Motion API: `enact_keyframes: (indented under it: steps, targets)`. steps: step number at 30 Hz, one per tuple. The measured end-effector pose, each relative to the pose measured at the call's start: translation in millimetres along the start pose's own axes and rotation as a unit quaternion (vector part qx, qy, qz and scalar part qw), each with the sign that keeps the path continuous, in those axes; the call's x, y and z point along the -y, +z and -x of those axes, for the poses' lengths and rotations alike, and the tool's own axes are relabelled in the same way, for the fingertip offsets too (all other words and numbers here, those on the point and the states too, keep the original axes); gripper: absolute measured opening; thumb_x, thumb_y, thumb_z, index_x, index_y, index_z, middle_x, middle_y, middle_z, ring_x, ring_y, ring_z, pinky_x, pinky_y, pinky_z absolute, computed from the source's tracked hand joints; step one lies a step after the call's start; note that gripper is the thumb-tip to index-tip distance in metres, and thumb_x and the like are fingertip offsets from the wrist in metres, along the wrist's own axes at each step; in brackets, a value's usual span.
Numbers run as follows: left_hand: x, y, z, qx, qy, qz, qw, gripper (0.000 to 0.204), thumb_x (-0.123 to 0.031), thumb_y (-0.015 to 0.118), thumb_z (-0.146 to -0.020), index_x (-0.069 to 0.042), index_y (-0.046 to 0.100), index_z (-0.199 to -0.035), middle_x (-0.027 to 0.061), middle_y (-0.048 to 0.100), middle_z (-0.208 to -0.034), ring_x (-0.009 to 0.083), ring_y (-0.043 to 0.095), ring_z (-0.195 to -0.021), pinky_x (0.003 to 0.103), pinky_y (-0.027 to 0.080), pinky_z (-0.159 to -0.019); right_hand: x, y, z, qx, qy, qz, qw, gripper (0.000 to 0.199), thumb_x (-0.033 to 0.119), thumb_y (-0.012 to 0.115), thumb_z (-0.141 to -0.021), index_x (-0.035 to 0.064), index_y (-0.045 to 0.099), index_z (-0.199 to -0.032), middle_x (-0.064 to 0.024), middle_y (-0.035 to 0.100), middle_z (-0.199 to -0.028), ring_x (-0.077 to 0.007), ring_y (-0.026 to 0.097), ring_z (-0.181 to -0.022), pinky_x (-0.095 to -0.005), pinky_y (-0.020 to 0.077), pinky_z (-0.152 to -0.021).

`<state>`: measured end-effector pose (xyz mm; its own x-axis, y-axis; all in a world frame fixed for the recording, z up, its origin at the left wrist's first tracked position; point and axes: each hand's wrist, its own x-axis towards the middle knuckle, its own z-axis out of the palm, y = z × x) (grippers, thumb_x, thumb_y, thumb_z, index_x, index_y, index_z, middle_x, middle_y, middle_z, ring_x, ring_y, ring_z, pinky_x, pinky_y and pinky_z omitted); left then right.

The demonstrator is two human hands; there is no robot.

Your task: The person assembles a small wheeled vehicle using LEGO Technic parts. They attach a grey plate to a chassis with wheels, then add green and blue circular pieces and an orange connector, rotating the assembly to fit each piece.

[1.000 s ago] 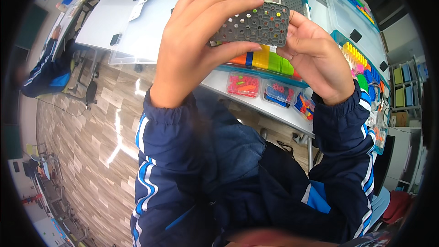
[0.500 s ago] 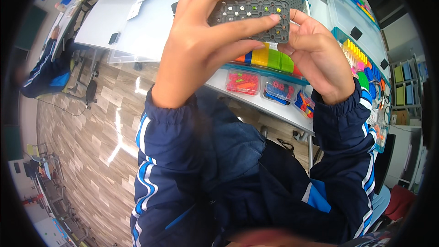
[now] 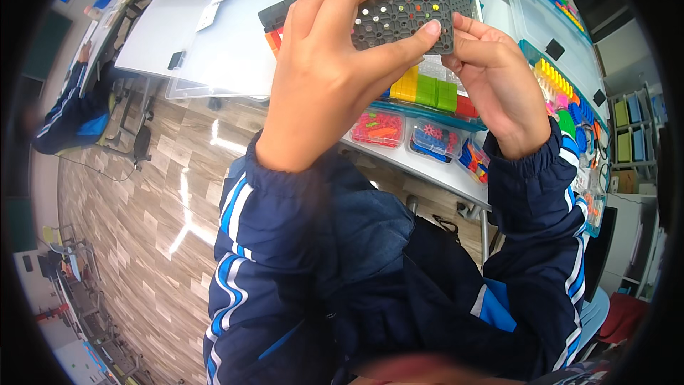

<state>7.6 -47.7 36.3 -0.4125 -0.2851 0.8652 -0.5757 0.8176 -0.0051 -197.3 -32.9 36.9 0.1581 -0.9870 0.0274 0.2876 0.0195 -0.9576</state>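
Above the table I hold a dark grey perforated building plate (image 3: 406, 25) dotted with small white, green, yellow and red pegs. My left hand (image 3: 320, 64) grips it from the left, with the thumb pressed on its face and the fingers over its top edge. At the plate's right edge is my right hand (image 3: 495, 68), its thumb and fingers closed against the corner; whether they pinch anything besides the plate is hidden. To the left of my left hand, a dark piece (image 3: 276, 13) sticks out with orange and red parts under it.
A tray of yellow, green and red bricks (image 3: 434, 93) lies below the plate. Along the table's front edge stand clear boxes of small red parts (image 3: 377, 128) and of red and blue parts (image 3: 433, 139). Yellow and blue pieces (image 3: 556, 80) lie right. At far left a person (image 3: 78, 103) sits.
My left hand has shifted slightly to the right, and the plate is tilted differently, its lower edge higher. My right fingers have closed in more at the plate's right edge.
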Motion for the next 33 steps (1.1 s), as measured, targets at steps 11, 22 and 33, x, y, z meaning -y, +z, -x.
enact_keyframes:
  steps: [11,22,33]
  targets:
    - [1,12,2,-0.01,-0.02,0.017,1.0,0.038,-0.015,0.077,-0.067,-0.028,0.072,-0.102,0.0045,0.059,-0.113,0.0242,0.05,-0.1,0.033,0.04,-0.087,4,9,2,-0.065,0.0,-0.077,0.995,0.02,0.009,0.056,-0.089,-0.0012,0.053,-0.105,-0.006,0.059,-0.087,-0.0134,0.055,-0.076,-0.0241,0.0417,-0.071]
    - [13,7,-3,0.023,-0.065,0.083,0.994,0.063,-0.017,0.08,-0.063,-0.013,0.06,-0.123,0.0099,0.06,-0.112,0.0258,0.053,-0.105,0.037,0.042,-0.092,8,19,7,-0.028,-0.021,-0.068,0.997,0.026,0.012,0.054,-0.092,-0.0032,0.051,-0.114,-0.0055,0.056,-0.091,-0.0121,0.051,-0.077,-0.0242,0.0423,-0.074]
    - [24,-12,-27,0.07,-0.215,0.25,0.942,0.093,-0.013,0.089,-0.051,-0.006,0.047,-0.133,0.0117,0.06,-0.105,0.0201,0.058,-0.094,0.031,0.048,-0.086,22,29,13,-0.009,-0.09,0.057,0.994,0.034,0.015,0.061,-0.089,-0.0037,0.051,-0.116,-0.0075,0.058,-0.101,-0.0117,0.053,-0.085,-0.0249,0.0426,-0.078]
